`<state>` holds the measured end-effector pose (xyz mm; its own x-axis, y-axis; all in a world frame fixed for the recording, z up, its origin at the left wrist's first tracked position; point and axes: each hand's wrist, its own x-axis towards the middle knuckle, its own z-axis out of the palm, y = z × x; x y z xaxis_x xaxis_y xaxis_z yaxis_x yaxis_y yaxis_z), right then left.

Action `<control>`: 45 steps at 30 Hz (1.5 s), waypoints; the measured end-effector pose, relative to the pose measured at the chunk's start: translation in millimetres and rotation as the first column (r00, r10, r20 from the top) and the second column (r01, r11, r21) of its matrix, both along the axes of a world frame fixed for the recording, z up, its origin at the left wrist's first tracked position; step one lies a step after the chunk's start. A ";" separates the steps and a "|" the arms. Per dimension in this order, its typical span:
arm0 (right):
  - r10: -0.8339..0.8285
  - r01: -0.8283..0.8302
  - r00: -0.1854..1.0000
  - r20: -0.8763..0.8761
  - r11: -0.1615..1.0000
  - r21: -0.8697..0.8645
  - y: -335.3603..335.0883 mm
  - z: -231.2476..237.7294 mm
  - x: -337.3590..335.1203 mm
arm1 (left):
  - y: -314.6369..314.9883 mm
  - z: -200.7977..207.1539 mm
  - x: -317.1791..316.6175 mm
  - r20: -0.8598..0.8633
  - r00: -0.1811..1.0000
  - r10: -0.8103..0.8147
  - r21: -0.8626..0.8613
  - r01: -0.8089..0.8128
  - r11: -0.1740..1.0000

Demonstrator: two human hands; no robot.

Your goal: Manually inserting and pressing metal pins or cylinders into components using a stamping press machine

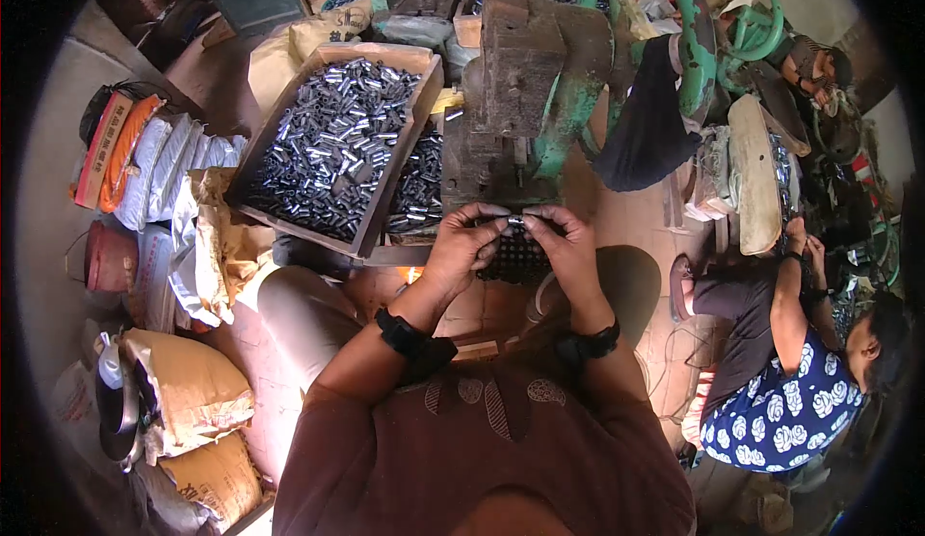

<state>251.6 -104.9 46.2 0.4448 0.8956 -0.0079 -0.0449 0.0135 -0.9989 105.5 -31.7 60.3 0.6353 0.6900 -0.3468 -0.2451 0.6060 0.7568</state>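
Note:
My left hand (469,244) and my right hand (567,249) meet in front of a heavy, worn press machine (525,54). Thumbs and fingertips of both pinch a small shiny metal piece (515,221), held level between them; its exact shape is partly covered by the fingers. Just below it hangs or lies a dark sheet with rows of holes (511,258), and I cannot tell whether the fingers touch it. To the left of my hands stands a wooden tray (363,237) heaped with short, shiny metal tubes (337,141).
More metal tubes (420,172) lie beside the tray. A dark cloth (647,126) hangs near a green handwheel (699,35). Wrapped bundles (154,165) and sacks (198,391) line the left. At right, a person in a flowered shirt (785,406) sits working; another person (814,64) is farther back.

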 end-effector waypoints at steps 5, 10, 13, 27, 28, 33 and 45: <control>0.062 -0.066 0.994 -0.086 0.997 -0.049 -2.6 10.1 7.4 | -0.4 -2.0 6.2 -0.136 0.990 0.047 0.313 -0.002 0.950; 0.283 -0.299 0.923 -0.261 0.954 -0.021 -6.0 16.2 18.5 | 13.0 -5.4 -2.7 0.166 0.936 -0.311 0.078 0.302 0.950; 0.248 -0.258 0.960 -0.128 0.964 -0.068 -5.5 15.7 15.2 | 16.5 -11.7 1.0 0.071 0.951 -0.300 0.098 0.292 0.951; -0.638 0.409 0.441 0.631 0.769 0.491 8.9 56.4 97.5 | 135.4 -52.9 17.2 -0.191 0.936 0.295 0.034 -0.294 0.955; -0.676 0.437 0.451 0.583 0.737 0.516 12.2 52.5 99.5 | 138.0 -53.9 19.7 -0.170 0.946 0.274 0.014 -0.276 0.961; -0.759 0.565 0.411 0.505 0.647 0.512 22.5 79.0 93.0 | 147.0 -67.4 19.3 -0.133 0.952 0.274 0.008 -0.275 0.961; -0.544 0.490 0.736 0.404 0.839 0.238 60.8 210.0 86.6 | 153.3 -68.8 30.3 -0.231 0.936 0.264 0.143 -0.236 0.961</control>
